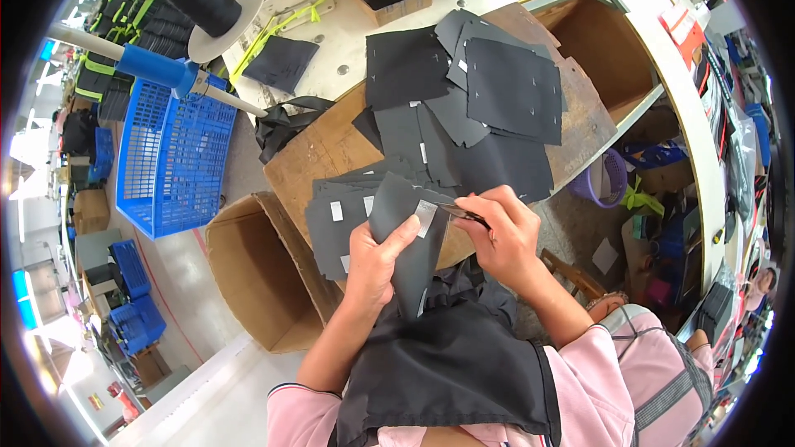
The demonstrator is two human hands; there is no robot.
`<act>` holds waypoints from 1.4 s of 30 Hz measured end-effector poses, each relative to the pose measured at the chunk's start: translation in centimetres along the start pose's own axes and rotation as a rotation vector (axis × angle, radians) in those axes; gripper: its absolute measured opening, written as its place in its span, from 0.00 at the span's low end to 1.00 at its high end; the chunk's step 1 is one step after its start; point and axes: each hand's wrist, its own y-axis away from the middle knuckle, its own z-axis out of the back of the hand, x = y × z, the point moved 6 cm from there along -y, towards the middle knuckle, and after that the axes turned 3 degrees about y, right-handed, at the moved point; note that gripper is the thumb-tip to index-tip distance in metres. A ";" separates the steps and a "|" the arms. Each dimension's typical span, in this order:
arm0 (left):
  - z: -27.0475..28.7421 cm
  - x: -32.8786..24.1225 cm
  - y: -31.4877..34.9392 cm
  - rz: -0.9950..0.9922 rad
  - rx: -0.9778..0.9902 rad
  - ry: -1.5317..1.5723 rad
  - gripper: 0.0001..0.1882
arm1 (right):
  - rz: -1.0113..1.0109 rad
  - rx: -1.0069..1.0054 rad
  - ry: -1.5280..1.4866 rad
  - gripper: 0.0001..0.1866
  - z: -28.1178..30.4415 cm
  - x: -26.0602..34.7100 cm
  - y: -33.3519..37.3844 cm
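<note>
My left hand (377,261) is closed on a dark grey fabric piece (407,263), thumb on top beside a white label (426,213) near its upper edge. In my right hand (503,233) is a small dark pair of thread snips (469,214), its tip at the fabric's upper right edge; the fingers partly hide it. Left of the held piece lies a stack of labelled grey pieces (325,230). Farther off, overlapping black panels (513,87) and grey strips (402,136) cover much of the brown board (302,153).
An open cardboard box (252,273) stands left of the board, another (609,50) at its far right. Beyond are a blue crate (170,157), a black thread cone (203,4) and a small tray (393,12) holding a bottle. A person in pink (662,356) sits close on my right.
</note>
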 end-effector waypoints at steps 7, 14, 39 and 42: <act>-0.1 -0.4 0.0 -0.009 0.000 -0.025 0.10 | -0.115 0.001 -0.117 0.15 -0.5 -0.5 0.3; 0.1 0.1 -0.6 0.010 0.069 -0.091 0.16 | -0.679 0.667 -0.889 0.11 -5.7 -5.8 2.4; 2.1 1.1 -0.9 0.057 0.053 0.042 0.13 | -0.154 0.094 -0.117 0.18 -1.6 0.6 1.7; 1.7 0.6 -0.7 0.063 0.069 0.020 0.13 | -0.058 0.177 -0.030 0.19 -1.4 0.8 1.1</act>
